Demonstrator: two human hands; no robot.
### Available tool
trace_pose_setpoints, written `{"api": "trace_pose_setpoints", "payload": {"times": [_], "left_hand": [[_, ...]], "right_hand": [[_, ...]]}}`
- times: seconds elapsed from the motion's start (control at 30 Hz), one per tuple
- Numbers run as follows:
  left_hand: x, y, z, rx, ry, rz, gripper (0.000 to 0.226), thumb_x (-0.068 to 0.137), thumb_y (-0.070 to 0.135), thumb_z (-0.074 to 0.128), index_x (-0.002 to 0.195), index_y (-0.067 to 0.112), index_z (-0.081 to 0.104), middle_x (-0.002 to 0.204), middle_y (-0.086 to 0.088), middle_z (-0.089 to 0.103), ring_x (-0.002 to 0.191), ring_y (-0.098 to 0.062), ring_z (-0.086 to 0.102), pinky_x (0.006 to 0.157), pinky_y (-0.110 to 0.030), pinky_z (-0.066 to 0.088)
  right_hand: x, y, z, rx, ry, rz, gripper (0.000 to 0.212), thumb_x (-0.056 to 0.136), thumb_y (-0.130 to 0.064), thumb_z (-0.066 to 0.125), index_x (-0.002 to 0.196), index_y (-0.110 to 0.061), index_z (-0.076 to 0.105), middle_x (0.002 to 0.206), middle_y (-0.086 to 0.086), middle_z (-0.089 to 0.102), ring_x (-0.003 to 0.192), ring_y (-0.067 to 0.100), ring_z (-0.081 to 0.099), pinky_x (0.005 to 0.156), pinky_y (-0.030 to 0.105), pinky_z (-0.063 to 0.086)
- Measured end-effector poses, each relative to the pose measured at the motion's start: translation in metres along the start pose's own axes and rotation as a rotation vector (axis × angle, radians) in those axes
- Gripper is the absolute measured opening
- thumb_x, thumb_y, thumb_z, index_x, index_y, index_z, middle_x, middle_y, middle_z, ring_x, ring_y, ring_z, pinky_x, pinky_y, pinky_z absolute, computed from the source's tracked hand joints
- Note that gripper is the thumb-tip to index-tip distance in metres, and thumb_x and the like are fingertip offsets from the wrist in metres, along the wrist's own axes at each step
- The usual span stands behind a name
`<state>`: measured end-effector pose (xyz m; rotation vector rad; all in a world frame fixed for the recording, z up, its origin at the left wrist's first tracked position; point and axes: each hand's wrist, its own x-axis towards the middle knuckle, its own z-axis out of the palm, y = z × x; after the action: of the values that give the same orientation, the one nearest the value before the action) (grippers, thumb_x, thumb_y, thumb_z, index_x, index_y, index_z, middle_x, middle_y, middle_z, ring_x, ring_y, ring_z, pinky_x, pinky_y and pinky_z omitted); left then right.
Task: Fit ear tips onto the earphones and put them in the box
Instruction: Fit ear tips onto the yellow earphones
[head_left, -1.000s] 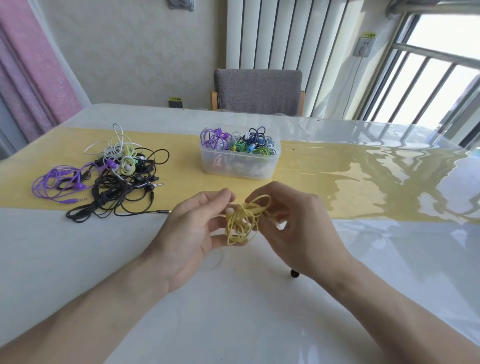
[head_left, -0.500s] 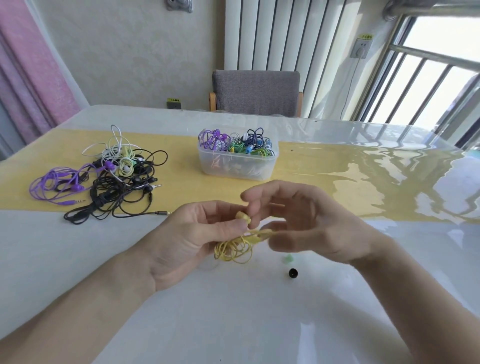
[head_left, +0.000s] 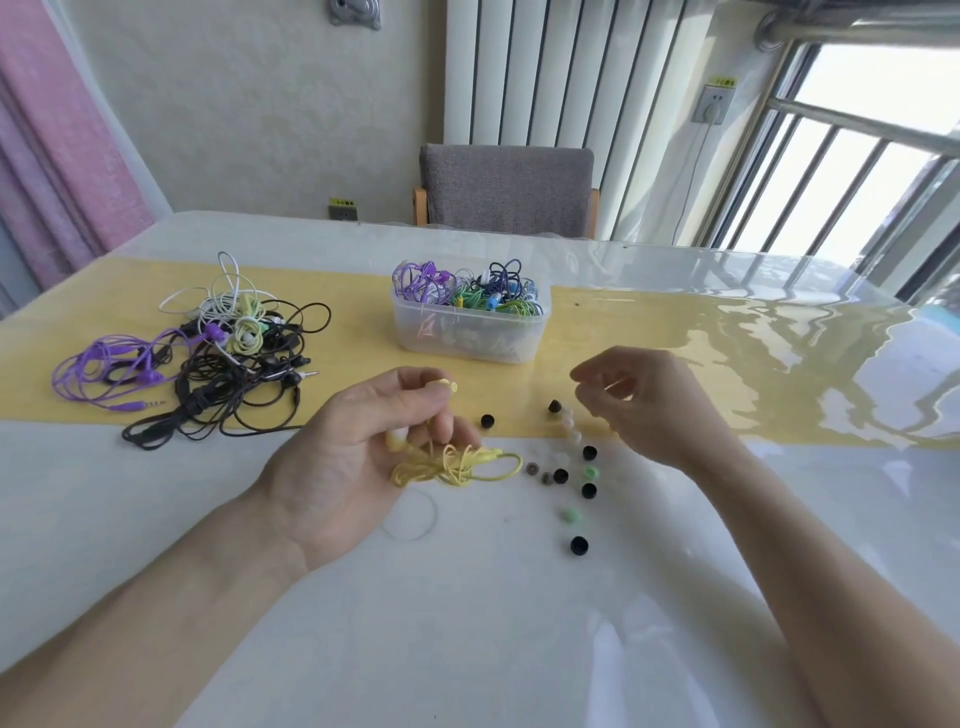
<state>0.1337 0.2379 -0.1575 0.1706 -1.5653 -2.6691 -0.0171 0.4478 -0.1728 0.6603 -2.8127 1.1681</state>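
Observation:
My left hand (head_left: 358, 457) holds a bundled pair of yellow earphones (head_left: 457, 465), with one bare earbud (head_left: 448, 385) sticking out above my fingers. My right hand (head_left: 639, 400) hovers empty, fingers loosely curled, just above and right of several loose ear tips (head_left: 563, 475) in black, white, grey and green on the table. The clear plastic box (head_left: 470, 335) stands farther back, with several coloured earphones inside it.
A tangled pile of black, purple, white and pale yellow earphones (head_left: 208, 353) lies at the left on the yellow table runner (head_left: 649, 332). A grey chair (head_left: 506, 189) stands behind the table's far edge. The glossy white table (head_left: 467, 623) stretches towards me.
My right hand has let go of the yellow earphones and moved right, over the ear tips. The left hand keeps the bundle. The loose ear tips have come into view.

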Motion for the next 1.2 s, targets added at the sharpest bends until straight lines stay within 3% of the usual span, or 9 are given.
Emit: {"api": "trace_pose_setpoints", "payload": {"times": [0.17, 0.3, 0.4, 0.53, 0.6, 0.7, 0.83, 1.0, 1.2], "left_hand": [[0.003, -0.005, -0.002, 0.102, 0.006, -0.006, 0.019, 0.074, 0.018, 0.070, 0.092, 0.013, 0.067, 0.067, -0.005, 0.055, 0.051, -0.019, 0.054, 0.057, -0.030, 0.045], [0.003, -0.008, -0.001, 0.198, -0.001, -0.070, 0.027, 0.079, 0.016, 0.074, 0.104, 0.009, 0.066, 0.075, -0.005, 0.057, 0.053, -0.019, 0.054, 0.048, -0.024, 0.041], [0.003, -0.009, -0.002, 0.199, -0.007, -0.137, 0.025, 0.079, 0.016, 0.074, 0.102, 0.009, 0.069, 0.079, -0.006, 0.058, 0.054, -0.019, 0.053, 0.046, -0.023, 0.041], [0.003, -0.009, -0.004, 0.165, -0.011, -0.189, 0.024, 0.074, 0.019, 0.067, 0.095, 0.009, 0.074, 0.079, -0.007, 0.058, 0.055, -0.019, 0.053, 0.050, -0.025, 0.042], [0.003, -0.009, -0.002, 0.117, -0.013, -0.200, 0.021, 0.075, 0.011, 0.070, 0.094, 0.005, 0.074, 0.078, -0.008, 0.058, 0.057, -0.019, 0.054, 0.051, -0.025, 0.047], [0.002, -0.010, 0.001, 0.112, 0.010, -0.180, 0.023, 0.074, 0.014, 0.067, 0.093, 0.005, 0.075, 0.078, -0.009, 0.060, 0.059, -0.020, 0.056, 0.052, -0.025, 0.049], [0.002, -0.011, 0.001, 0.128, 0.016, -0.121, 0.026, 0.075, 0.013, 0.067, 0.099, 0.006, 0.074, 0.081, -0.009, 0.065, 0.059, -0.020, 0.057, 0.053, -0.025, 0.050], [0.002, -0.013, 0.000, 0.127, 0.022, -0.089, 0.032, 0.074, 0.013, 0.067, 0.104, 0.004, 0.072, 0.082, -0.008, 0.067, 0.060, -0.019, 0.059, 0.057, -0.024, 0.052], [0.001, -0.014, 0.000, 0.162, 0.019, -0.064, 0.028, 0.074, 0.015, 0.068, 0.101, 0.006, 0.074, 0.081, -0.010, 0.068, 0.060, -0.019, 0.060, 0.057, -0.026, 0.051]], "right_hand": [[0.004, 0.009, 0.006, -0.135, -0.098, 0.011, 0.014, 0.090, -0.016, 0.069, 0.097, -0.026, 0.076, 0.076, -0.015, 0.067, 0.075, 0.000, 0.062, 0.059, 0.009, 0.039], [0.005, 0.009, 0.008, -0.179, -0.102, -0.018, 0.011, 0.087, -0.016, 0.073, 0.089, -0.026, 0.077, 0.074, -0.015, 0.068, 0.073, -0.001, 0.059, 0.056, 0.008, 0.038], [0.006, 0.010, 0.006, -0.190, -0.102, -0.026, 0.011, 0.089, -0.017, 0.071, 0.084, -0.026, 0.075, 0.073, -0.013, 0.068, 0.069, 0.003, 0.058, 0.058, 0.016, 0.040], [0.001, 0.000, -0.005, 0.152, -0.047, 0.003, 0.007, 0.089, -0.023, 0.075, 0.084, -0.018, 0.075, 0.067, -0.011, 0.066, 0.056, 0.003, 0.053, 0.058, 0.018, 0.042], [-0.008, -0.014, -0.007, 0.455, -0.133, -0.018, 0.013, 0.087, -0.022, 0.077, 0.084, -0.010, 0.073, 0.067, -0.002, 0.065, 0.057, 0.008, 0.052, 0.058, 0.024, 0.043], [-0.025, -0.033, 0.004, 0.655, -0.319, -0.102, 0.020, 0.083, -0.024, 0.077, 0.086, -0.005, 0.072, 0.069, 0.001, 0.063, 0.062, 0.014, 0.053, 0.059, 0.028, 0.042], [-0.039, -0.046, 0.018, 0.704, -0.388, -0.151, 0.017, 0.080, -0.024, 0.075, 0.085, -0.008, 0.072, 0.069, 0.003, 0.064, 0.063, 0.017, 0.053, 0.057, 0.026, 0.044], [-0.041, -0.047, 0.021, 0.739, -0.416, -0.119, 0.007, 0.082, -0.021, 0.078, 0.083, -0.015, 0.074, 0.070, 0.002, 0.068, 0.063, 0.022, 0.058, 0.064, 0.040, 0.043], [-0.043, -0.050, 0.021, 0.839, -0.453, -0.053, 0.013, 0.078, -0.012, 0.079, 0.085, -0.003, 0.073, 0.083, 0.025, 0.069, 0.075, 0.025, 0.070, 0.064, 0.031, 0.057]]}}
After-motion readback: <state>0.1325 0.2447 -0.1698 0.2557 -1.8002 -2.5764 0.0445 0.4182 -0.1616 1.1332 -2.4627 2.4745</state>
